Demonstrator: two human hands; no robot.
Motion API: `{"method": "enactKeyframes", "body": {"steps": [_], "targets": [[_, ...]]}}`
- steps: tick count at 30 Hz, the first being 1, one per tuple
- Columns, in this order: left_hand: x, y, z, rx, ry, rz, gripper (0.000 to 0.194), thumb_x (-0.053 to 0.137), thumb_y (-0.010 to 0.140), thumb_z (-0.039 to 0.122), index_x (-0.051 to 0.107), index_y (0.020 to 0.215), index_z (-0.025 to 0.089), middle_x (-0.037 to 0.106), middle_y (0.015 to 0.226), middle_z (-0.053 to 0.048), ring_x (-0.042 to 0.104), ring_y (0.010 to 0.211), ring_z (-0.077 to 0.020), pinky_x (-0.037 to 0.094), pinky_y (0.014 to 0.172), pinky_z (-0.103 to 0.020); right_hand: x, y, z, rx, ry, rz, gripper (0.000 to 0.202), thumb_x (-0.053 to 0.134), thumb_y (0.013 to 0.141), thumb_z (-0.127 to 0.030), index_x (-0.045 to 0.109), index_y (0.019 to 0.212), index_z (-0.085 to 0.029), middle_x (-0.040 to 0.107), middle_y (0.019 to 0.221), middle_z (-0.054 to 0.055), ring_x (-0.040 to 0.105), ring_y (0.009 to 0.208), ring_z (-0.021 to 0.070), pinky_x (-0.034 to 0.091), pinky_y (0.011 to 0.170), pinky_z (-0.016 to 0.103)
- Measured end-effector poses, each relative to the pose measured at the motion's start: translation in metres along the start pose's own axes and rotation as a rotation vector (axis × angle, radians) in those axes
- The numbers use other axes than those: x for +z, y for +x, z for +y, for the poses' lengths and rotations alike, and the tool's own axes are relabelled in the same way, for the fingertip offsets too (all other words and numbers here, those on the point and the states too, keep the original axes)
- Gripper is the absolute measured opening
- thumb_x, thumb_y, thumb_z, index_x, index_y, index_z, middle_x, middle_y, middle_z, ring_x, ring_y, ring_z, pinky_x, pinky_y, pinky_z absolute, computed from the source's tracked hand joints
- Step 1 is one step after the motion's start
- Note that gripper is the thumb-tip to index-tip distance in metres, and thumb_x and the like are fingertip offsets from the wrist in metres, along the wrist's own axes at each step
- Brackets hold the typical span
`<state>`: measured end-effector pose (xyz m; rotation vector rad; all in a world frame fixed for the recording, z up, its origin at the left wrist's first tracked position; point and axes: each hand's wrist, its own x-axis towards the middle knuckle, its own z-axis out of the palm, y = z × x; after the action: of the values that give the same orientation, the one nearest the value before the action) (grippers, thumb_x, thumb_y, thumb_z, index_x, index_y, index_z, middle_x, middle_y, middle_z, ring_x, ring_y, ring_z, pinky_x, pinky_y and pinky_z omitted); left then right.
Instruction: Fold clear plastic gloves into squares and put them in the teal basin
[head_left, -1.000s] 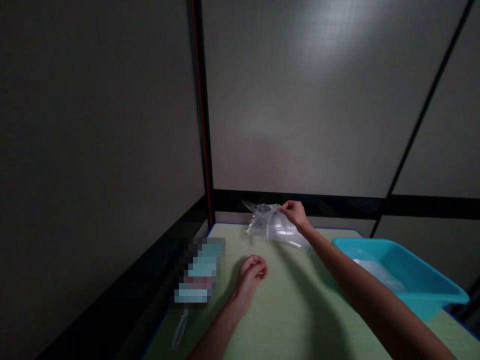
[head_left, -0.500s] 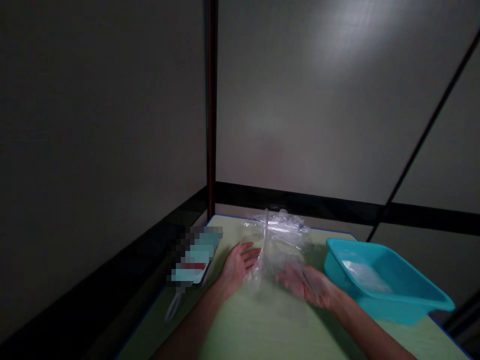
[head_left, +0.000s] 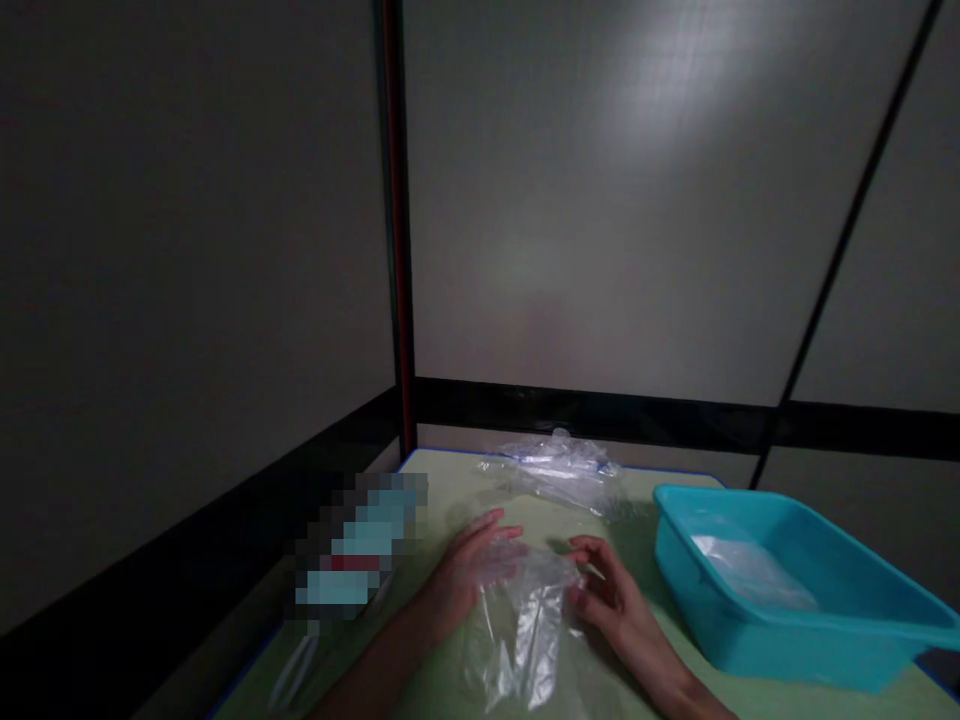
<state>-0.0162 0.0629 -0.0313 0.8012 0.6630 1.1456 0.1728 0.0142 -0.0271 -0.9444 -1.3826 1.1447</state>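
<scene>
A crumpled clear plastic bag (head_left: 536,640) lies between my hands at the near middle of the table. My left hand (head_left: 469,570) is at its left upper edge, fingers stretched out, with the thin film over part of the fingers. On the bag's right side is my right hand (head_left: 611,600), its fingers curved and apart, the fingertips and thumb close to the film's edge. Whether the right fingertips press on the film is hard to make out. Farther back sits a heap of clear plastic bags (head_left: 559,465).
At right stands a turquoise plastic basin (head_left: 810,640) with a flat clear plastic packet (head_left: 750,570) inside. A blurred-out phone-like object (head_left: 360,550) with a pale strap (head_left: 294,665) lies along the left edge. Walls close in behind the pale green table (head_left: 442,480) and on its left.
The clear bag, earlier raised and blurred between my hands before the heap, is now lower and nearer to me. Both hands have come nearer too, and my right hand has turned with its fingers curved.
</scene>
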Motion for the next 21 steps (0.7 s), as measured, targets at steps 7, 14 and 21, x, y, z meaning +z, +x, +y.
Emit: {"method": "enactKeyframes", "body": {"steps": [7,14,21], "targets": [[0.01,-0.007,0.002,-0.135,0.023,0.028,0.034,0.052,0.075,0.035,0.049,0.103,0.016,0.059,0.1,-0.011,0.061,0.083,-0.0221,0.043,0.077,-0.035,0.002,-0.011,-0.006,-0.358,-0.547,-0.021,0.03,0.052,0.07,-0.02,0.046,0.1,-0.021,0.053,0.101,0.006,0.049,0.096,0.0208,0.038,0.083,0.034],[0.017,-0.009,0.008,-0.202,0.041,0.067,0.037,0.04,0.081,0.04,0.047,0.107,0.015,0.063,0.089,-0.01,0.063,0.072,-0.0205,0.044,0.071,-0.032,0.003,-0.002,0.003,0.031,-0.083,0.152,0.028,0.045,0.076,-0.037,0.035,0.096,-0.021,0.043,0.05,-0.008,0.043,0.04,0.0114,0.034,0.038,0.021],[0.019,-0.011,0.011,-0.118,0.169,0.136,0.044,0.044,0.078,0.043,0.046,0.111,0.014,0.063,0.088,-0.011,0.064,0.068,-0.0215,0.044,0.061,-0.028,-0.012,0.001,-0.005,-0.003,-0.18,0.294,0.028,0.034,0.082,-0.04,0.034,0.104,-0.022,0.051,0.077,0.001,0.053,0.058,0.015,0.044,0.048,0.027]]}}
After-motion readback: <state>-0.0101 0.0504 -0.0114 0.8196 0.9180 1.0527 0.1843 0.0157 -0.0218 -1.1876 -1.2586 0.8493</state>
